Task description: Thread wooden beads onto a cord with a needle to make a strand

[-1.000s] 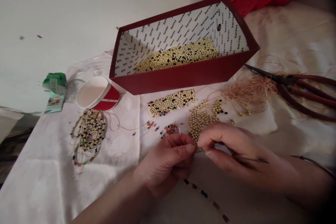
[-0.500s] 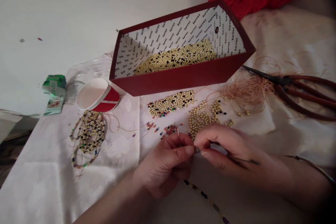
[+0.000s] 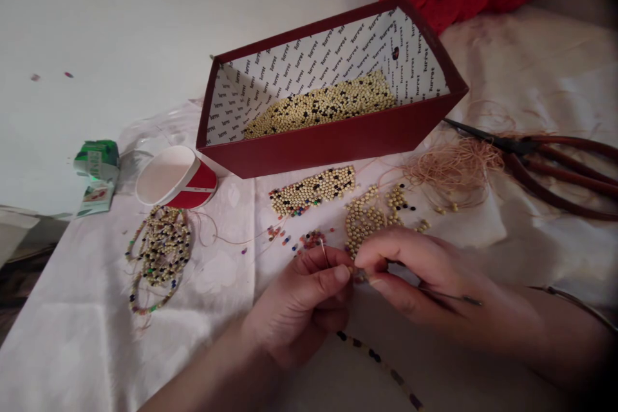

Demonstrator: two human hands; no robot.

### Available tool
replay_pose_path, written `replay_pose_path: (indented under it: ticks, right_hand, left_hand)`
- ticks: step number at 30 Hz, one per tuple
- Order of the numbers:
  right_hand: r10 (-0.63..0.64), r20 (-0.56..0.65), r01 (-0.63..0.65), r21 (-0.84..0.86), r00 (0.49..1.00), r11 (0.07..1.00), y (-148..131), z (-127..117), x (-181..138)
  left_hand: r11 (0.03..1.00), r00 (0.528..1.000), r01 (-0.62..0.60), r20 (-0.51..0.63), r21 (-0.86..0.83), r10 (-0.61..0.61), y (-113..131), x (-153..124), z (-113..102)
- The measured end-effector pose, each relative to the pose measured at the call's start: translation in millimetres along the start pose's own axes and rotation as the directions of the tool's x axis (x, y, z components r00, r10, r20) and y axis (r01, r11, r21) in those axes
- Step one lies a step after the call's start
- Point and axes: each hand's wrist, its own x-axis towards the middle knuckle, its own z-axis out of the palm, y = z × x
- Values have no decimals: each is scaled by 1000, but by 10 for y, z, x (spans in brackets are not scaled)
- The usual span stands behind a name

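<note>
My left hand (image 3: 309, 299) pinches the end of a bead string (image 3: 381, 364) between thumb and forefinger. A short pale thread end (image 3: 324, 251) sticks up past its forefinger. Black, brown and cream beads hang below, the string curving down to the bottom edge. Close against it, my right hand (image 3: 425, 277) has thumb and forefinger together at the same spot. A thin metal rod-like tool (image 3: 458, 298) lies through its grip, with its working end hidden. A few beads show between the fingertips. Loose cream beads (image 3: 364, 219) and small reddish beads (image 3: 313, 238) lie just beyond.
A dark red box (image 3: 328, 148) holds cream and black beads. Before it sits a flat bead patch (image 3: 313, 190). At left are a paper cup (image 3: 203, 183), bead strands (image 3: 161, 248) and a green packet (image 3: 96, 161); at right, tangled thread (image 3: 454, 164) and large scissors (image 3: 531, 154).
Both hands stay pinched together at nearly the same place, with only a slight shift of the fingers. The whole view has moved a little; nothing is let go.
</note>
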Motion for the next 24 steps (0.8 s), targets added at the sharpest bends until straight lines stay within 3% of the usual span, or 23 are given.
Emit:
replay_pose_path:
  ticks: [15, 24]
  right_hand:
    - [16, 29, -16, -6, 999, 1000, -12, -28, -6]
    - [23, -13, -23, -17, 1000, 1000, -31, -24, 5]
  left_hand:
    - [1000, 1000, 7, -1, 28, -7, -3, 2, 1]
    - [999, 1000, -12, 6, 50, 12, -2, -11, 12]
